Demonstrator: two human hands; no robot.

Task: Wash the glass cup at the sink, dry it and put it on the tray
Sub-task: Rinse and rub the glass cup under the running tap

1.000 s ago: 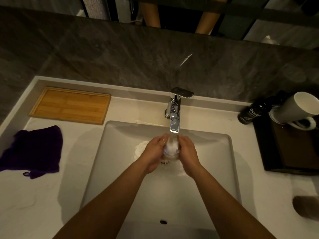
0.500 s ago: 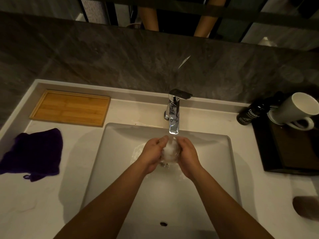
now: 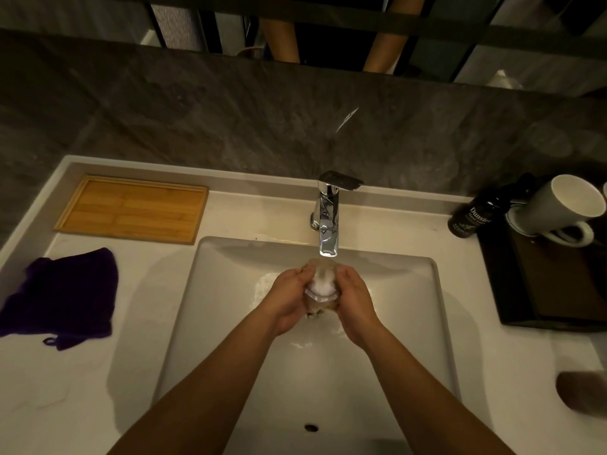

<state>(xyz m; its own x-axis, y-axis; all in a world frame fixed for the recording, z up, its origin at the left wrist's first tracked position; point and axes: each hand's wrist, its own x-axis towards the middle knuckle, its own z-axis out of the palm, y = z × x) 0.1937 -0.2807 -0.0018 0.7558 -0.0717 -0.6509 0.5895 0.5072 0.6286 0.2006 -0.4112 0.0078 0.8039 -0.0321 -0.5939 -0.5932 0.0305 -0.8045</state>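
A clear glass cup (image 3: 322, 284) is held over the white sink basin (image 3: 230, 323), right under the chrome tap (image 3: 328, 218). White foamy water fills the cup. My left hand (image 3: 289, 300) grips its left side and my right hand (image 3: 356, 300) grips its right side. Most of the cup's wall is hidden by my fingers. A bamboo tray (image 3: 134, 208) lies on the counter at the back left, with nothing on it. A dark purple cloth (image 3: 62, 297) lies in front of the tray, near the left edge.
A dark tray (image 3: 551, 290) at the right carries a white mug (image 3: 558, 211) lying on its side. A dark bottle (image 3: 469, 218) lies beside it. A blurred brown object (image 3: 581, 392) sits at the front right. A dark stone wall rises behind the counter.
Both hands stay around the cup under the tap, shifting only slightly. The cup has tilted a little, and the view has dipped a touch.
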